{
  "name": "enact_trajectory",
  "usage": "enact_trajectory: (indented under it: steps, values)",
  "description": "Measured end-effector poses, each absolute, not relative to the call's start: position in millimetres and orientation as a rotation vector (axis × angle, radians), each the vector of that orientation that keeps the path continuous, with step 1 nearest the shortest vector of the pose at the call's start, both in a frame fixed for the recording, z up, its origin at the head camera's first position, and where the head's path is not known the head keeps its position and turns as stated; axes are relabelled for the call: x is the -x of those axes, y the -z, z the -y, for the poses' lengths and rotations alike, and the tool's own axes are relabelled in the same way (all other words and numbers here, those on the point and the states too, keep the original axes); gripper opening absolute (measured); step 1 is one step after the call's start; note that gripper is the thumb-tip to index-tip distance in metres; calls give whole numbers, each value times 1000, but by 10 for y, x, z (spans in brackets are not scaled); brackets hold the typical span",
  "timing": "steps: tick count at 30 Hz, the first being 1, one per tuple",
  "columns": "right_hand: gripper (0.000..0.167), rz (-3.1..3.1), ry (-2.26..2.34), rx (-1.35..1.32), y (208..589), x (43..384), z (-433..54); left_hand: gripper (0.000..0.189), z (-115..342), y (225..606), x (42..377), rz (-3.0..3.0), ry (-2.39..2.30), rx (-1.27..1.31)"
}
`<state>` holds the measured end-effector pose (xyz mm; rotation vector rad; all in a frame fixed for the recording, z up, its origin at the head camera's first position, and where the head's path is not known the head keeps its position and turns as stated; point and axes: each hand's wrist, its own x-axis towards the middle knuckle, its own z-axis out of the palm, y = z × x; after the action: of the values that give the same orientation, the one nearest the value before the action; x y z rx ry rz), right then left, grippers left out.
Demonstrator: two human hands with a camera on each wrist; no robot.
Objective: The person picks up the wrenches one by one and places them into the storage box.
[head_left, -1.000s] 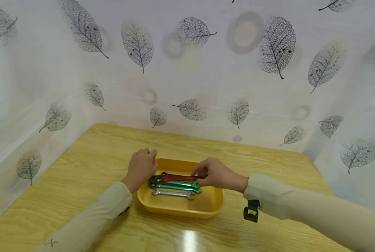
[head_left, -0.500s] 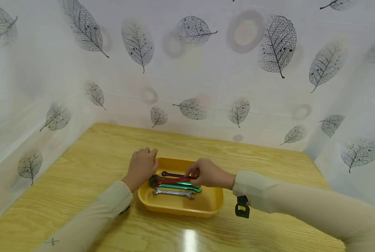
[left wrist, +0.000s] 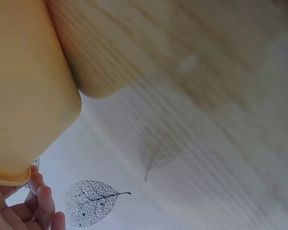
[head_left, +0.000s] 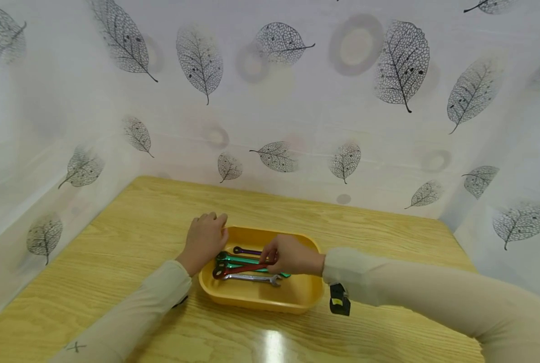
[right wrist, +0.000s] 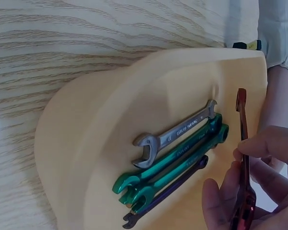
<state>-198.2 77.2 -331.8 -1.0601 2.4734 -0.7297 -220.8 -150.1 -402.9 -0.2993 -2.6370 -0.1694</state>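
My right hand [head_left: 292,255] pinches a red combination wrench [right wrist: 244,167] between thumb and fingers, over the yellow plastic tray [head_left: 256,304]. In the right wrist view the red wrench is raised beside the other wrenches. Below it lie a silver double open-end wrench [right wrist: 175,135], shiny green wrenches [right wrist: 172,163] and a thin purple wrench [right wrist: 175,188], roughly side by side. At the tray's far left corner my left hand [head_left: 203,241] grips the rim, its curled fingers [left wrist: 45,201] showing at the edge in the left wrist view.
The tray stands on a wood-grain table [head_left: 156,212]. A pale curtain [head_left: 297,101] with leaf prints encloses the back and both sides. Below the right cuff hangs a black strap device [head_left: 339,301].
My right hand has moved left and toward the near side with the red wrench, whose ring end swings from the green wrenches to over the silver one's left end. The left hand stays put.
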Motion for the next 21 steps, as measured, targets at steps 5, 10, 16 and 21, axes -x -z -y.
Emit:
enact_trajectory:
  steps: [5,10,16,21]
  values:
    - [13,-2446,746,1034,3370,1991,-723,16,1504,4043,2204,2600,185,316]
    - [14,-2432,758,961,3404,1989,-679,17,1510,4048,2198,2558,190,335]
    - [14,-2454,711,926,3428,1981,-626,16,1508,4040,2203,2593,190,321]
    - [12,-2457,688,952,3428,1979,-594,16,1509,4026,2202,2622,182,313]
